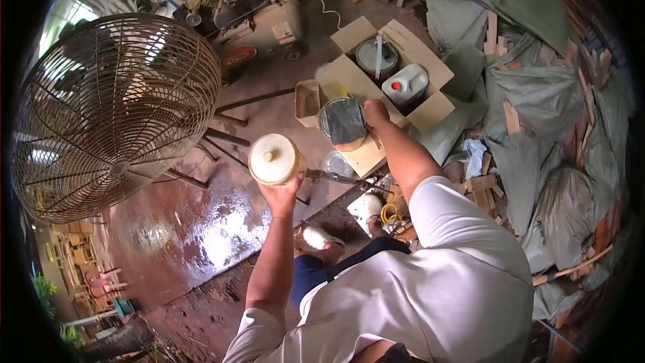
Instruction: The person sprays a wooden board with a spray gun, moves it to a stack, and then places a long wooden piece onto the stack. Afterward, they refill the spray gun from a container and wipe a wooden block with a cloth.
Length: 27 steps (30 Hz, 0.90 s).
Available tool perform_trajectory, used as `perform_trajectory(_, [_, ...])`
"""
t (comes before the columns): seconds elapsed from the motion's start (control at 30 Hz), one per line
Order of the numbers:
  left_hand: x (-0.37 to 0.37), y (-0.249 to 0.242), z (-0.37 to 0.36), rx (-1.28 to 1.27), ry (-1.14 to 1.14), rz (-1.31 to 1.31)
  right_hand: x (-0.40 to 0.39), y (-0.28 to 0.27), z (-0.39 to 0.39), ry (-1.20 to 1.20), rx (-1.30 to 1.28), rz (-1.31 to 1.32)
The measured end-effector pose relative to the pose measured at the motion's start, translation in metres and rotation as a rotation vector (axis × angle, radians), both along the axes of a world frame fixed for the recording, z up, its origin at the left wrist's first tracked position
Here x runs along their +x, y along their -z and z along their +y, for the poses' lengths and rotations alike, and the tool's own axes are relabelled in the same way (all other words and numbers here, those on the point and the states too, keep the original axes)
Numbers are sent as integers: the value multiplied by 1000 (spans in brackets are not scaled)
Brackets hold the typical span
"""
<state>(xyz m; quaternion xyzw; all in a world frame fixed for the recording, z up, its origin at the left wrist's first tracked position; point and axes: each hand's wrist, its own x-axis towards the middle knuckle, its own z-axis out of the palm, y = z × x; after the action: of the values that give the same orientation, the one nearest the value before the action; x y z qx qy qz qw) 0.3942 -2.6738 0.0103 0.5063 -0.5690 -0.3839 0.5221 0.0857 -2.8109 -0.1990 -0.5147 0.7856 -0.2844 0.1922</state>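
Observation:
My left hand (285,191) is wrapped round the lower side of a round cup with a pale lid (272,159) and a small brass-coloured knob; it looks like the cup of a paint spray gun. A dark metal part (336,177) with a thin shaft extends to the right of that hand. My right hand (376,113) is closed at the right edge of a round metal can (346,142). A dark flat sheet (344,119) covers much of the can's top. The fingertips of the right hand are partly hidden.
Beside the can, an open cardboard box (437,107) holds a lidded tin (376,57) and a white jug (406,86) with a red cap. A large fan (121,114) stands left, an air compressor (275,23) behind. Grey sheeting (537,94) and wood scraps lie right. The floor (215,238) is wet.

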Motion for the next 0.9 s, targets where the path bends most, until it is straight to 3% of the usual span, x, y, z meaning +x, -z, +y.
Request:
perform_trajectory(0.03, [-3,-3,0,-24,-20,-35,-1,6,-9,7,114,9])
perform_trajectory(0.17, [-15,-17,3,-55,-24,-10,2,9,-13,30,12,-8])
perform_trajectory(0.37, [-6,-2,3,-10,-56,-19,5,14,-27,118,155,-19])
perform_trajectory(0.47, [2,0,1,100,-8,-28,13,-21,-18,115,248,-23])
perform_trajectory(0.63, [11,6,-2,106,-4,-103,15,-38,-16,-75,387,-10])
perform_trajectory(0.9, [14,13,-8,69,-21,-87,15,-52,-1,-63,231,27])
